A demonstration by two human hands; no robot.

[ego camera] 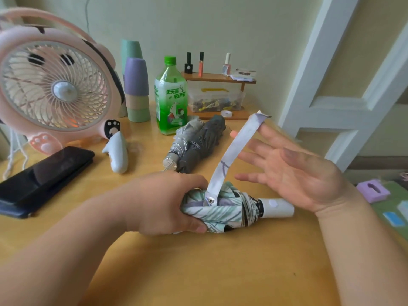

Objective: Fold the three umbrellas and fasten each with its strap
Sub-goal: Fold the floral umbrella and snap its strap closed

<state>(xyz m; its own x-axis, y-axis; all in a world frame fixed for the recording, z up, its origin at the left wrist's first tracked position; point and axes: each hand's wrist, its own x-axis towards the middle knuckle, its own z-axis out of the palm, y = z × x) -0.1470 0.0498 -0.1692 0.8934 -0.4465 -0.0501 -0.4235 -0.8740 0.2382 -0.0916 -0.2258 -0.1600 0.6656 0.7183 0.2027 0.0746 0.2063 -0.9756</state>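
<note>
A folded umbrella with a green and purple leaf print (223,212) lies on the wooden table (198,272), its white handle (279,208) pointing right. My left hand (167,204) grips the canopy end. The umbrella's white strap (231,151) stands up from a metal snap (211,200). My right hand (289,171) is spread, with the strap's free end draped over its fingertips. Behind lie a folded dark grey umbrella (203,142) and a lighter grey one (181,140) with a silver cap, side by side.
A pink desk fan (55,89) stands at back left, with a black phone (42,180) and a small white object (118,153) in front of it. Stacked cups (135,85), a green bottle (171,98) and a small wooden shelf (220,78) line the wall.
</note>
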